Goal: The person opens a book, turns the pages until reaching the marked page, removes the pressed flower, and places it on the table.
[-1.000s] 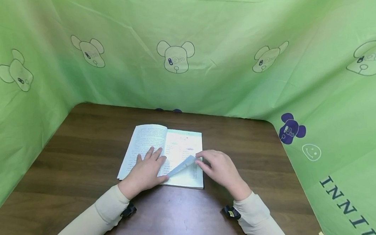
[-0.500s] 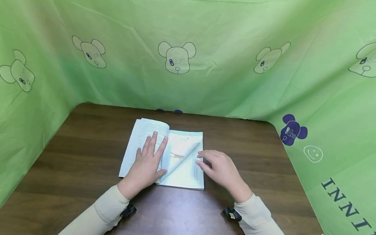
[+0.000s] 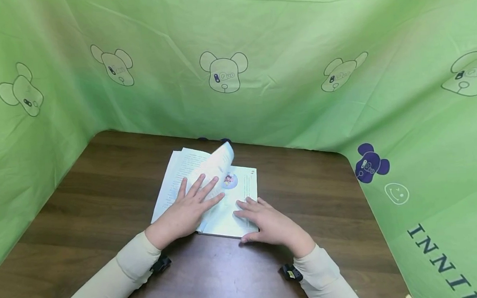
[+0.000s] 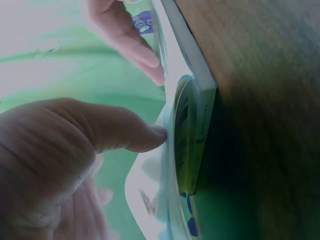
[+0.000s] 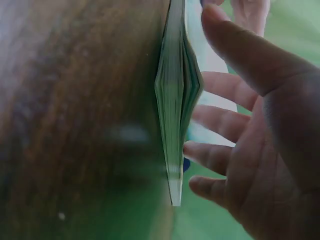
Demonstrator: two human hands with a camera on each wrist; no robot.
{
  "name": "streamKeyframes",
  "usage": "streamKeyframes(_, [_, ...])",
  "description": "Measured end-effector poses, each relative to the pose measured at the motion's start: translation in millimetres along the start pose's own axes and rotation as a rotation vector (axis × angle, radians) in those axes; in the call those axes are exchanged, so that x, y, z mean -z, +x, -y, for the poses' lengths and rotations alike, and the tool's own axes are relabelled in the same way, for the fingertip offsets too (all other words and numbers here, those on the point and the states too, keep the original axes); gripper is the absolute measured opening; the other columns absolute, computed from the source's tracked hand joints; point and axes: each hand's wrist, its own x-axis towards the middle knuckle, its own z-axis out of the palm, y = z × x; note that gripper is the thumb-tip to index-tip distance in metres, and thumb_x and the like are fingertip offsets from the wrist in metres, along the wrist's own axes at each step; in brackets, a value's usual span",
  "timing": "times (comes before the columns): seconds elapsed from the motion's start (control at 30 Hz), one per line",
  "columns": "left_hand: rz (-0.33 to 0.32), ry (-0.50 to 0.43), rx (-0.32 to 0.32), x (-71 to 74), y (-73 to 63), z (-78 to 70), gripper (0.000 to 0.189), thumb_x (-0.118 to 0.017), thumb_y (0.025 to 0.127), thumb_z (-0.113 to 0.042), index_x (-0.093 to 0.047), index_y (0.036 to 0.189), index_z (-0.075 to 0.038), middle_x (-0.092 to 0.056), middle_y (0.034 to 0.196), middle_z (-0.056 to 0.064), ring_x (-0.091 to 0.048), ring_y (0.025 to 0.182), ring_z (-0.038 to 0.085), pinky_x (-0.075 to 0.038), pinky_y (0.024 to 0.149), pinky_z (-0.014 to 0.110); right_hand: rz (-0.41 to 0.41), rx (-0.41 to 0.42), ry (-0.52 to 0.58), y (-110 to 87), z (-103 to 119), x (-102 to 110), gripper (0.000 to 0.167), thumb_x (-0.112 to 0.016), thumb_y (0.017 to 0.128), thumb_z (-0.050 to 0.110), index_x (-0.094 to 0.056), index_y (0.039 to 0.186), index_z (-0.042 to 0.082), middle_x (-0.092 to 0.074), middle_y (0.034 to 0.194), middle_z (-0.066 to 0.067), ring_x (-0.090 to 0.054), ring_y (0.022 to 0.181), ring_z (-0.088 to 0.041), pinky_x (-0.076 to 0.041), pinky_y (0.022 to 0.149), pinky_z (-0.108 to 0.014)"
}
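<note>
An open book (image 3: 238, 221) lies on the table in the head view, its right page bearing a small round coloured picture. Over the left side, my left hand (image 3: 185, 212) spreads its fingers against a page (image 3: 221, 156) that stands up and curls at its top. Seen from the left wrist, the thumb (image 4: 125, 130) touches the paper near the book's lower edge. My right hand (image 3: 272, 223) rests with spread fingers on the lower right corner of the right page. The right wrist view shows those fingers (image 5: 220, 115) along the page side, beside the thick page edges (image 5: 172, 100).
The book sits on a dark wooden table (image 3: 115, 187). Green cloth (image 3: 171, 98) printed with bear heads hangs around its back and sides. A black wrist camera (image 3: 161, 263) is strapped at the left sleeve, another camera (image 3: 291, 272) at the right.
The lifted page has swung from the right side over to the left, under my left hand. My right hand has gone from pinching at the page's edge to lying spread on the right page.
</note>
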Motion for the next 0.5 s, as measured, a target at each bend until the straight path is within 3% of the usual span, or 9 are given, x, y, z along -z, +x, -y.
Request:
streamKeyframes(0.13, [0.078, -0.042, -0.039, 3.7, -0.7, 1.9, 0.075, -0.053, 0.09, 0.011, -0.049, 0.154, -0.027, -0.017, 0.172, 0.004, -0.011, 0.158, 0.04, -0.015, 0.117, 0.074, 0.037, -0.022, 0.001, -0.2, 0.5, -2.1, 0.082, -0.076, 0.084, 0.059, -0.053, 0.151, 0.017, -0.034, 0.166, -0.01, -0.027, 0.154, -0.039, -0.017, 0.123, -0.062])
streamKeyframes(0.23, [0.142, -0.053, -0.027, 5.7, -1.2, 2.3, 0.071, -0.051, 0.092, 0.012, -0.052, 0.152, -0.026, -0.022, 0.171, 0.005, -0.016, 0.157, 0.04, -0.018, 0.117, 0.073, 0.046, -0.029, -0.005, 0.3, 1.2, -3.1, 0.084, -0.076, 0.084, 0.06, -0.051, 0.152, 0.017, -0.032, 0.167, -0.009, -0.024, 0.155, -0.039, -0.016, 0.123, -0.063])
streamKeyframes(0.5, [0.307, -0.122, 0.146, 5.8, -2.5, -0.6, 0.058, -0.056, 0.097, -0.004, -0.051, 0.153, -0.018, -0.025, 0.169, 0.016, -0.023, 0.154, 0.042, -0.029, 0.112, 0.073, 0.026, -0.06, -0.039, -0.5, 1.8, -5.7, 0.076, -0.076, 0.087, 0.055, -0.054, 0.15, 0.02, -0.036, 0.165, -0.005, -0.03, 0.153, -0.035, -0.018, 0.121, -0.065])
